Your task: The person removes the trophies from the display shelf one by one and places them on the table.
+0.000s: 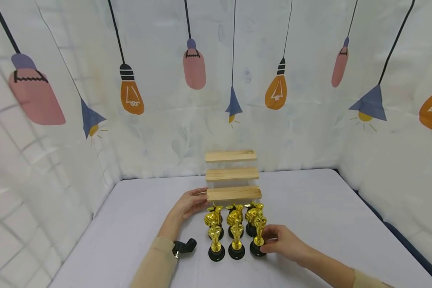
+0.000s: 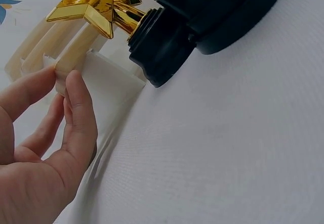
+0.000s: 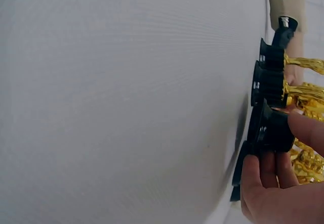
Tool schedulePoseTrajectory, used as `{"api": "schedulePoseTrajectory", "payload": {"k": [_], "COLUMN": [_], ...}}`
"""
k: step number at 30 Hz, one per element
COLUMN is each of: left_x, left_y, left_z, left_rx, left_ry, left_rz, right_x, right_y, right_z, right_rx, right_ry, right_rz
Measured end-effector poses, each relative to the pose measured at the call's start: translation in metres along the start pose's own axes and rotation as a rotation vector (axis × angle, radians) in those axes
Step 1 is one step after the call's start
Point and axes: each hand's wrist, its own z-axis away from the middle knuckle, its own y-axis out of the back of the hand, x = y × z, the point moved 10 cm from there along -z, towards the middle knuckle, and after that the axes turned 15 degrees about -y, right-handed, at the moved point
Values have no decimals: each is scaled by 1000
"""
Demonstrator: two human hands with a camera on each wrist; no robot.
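My left hand [image 1: 191, 204] is at the left end of the lowest board of a three-step wooden rack [image 1: 234, 193]. In the left wrist view its fingertips pinch the corner of that board. Before the rack stand several golden trophies on round black bases. A gold star [image 2: 83, 6] tops one of them. The front row has three slim figure-shaped trophies: a left one [image 1: 215, 240], a middle one [image 1: 237, 240] and a right one [image 1: 259, 234]. My right hand [image 1: 282, 242] holds the right one by its black base [image 3: 277, 130], thumb and fingers on opposite sides.
A white cloth covers the table [image 1: 327, 216]. White curtains [image 1: 158, 140] printed with hanging lamps surround its back and sides. A black strap with a small device [image 1: 185, 246] sits on my left wrist. More trophies [image 1: 235, 216] stand close behind the front row.
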Motion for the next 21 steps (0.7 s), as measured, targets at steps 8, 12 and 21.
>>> {"api": "schedulePoseTrajectory", "payload": {"k": [8, 12, 21], "left_x": [-1, -1, -1], "left_y": [0, 0, 0], "left_z": [-1, -1, 1], "left_rx": [1, -1, 3], "left_ry": [6, 6, 13], "left_rz": [4, 0, 18], "right_x": [3, 3, 4], "right_y": [-4, -4, -4], "right_z": [-3, -4, -5], "right_rx": [9, 17, 44], "right_ry": [16, 31, 30], "right_rz": [4, -4, -8]}}
